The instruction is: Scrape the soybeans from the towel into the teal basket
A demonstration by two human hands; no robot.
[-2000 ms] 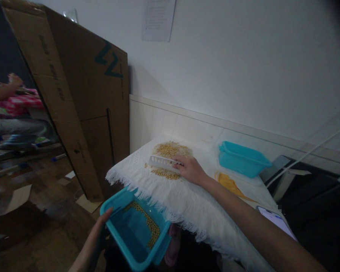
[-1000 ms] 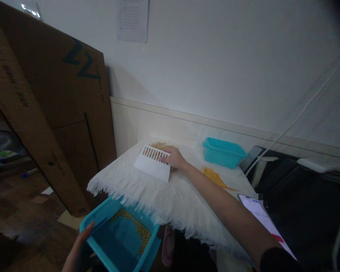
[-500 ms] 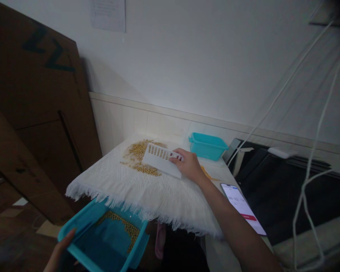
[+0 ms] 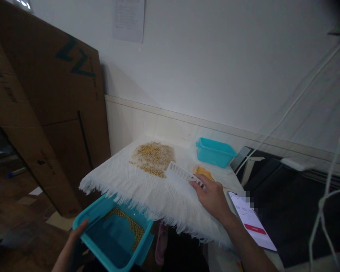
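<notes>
Head view, only camera. My left hand [image 4: 70,247] grips the teal basket [image 4: 107,236] at its near-left rim, thumb over the edge; the other fingers sit underneath, so I can't tell their spread. The basket hangs below the near fringe of the white towel [image 4: 147,192], tilted, with a strip of beans [image 4: 133,228] along its right wall.

My right hand [image 4: 212,198] is closed on the near end of the white slotted scraper [image 4: 183,173], which is angled up off the towel, just right of the loose bean pile [image 4: 154,155] at the far side.

My read on handling:
- Scraper looks like thin stiff plastic, light. Hold the plain end and keep the slots free.
- Basket is light and rigid, best held at the rim.
- Beans are hard and will roll and bounce.

Right of the towel are a second teal basket [image 4: 214,151], a yellow cloth [image 4: 204,172] and a phone [image 4: 251,221].
</notes>
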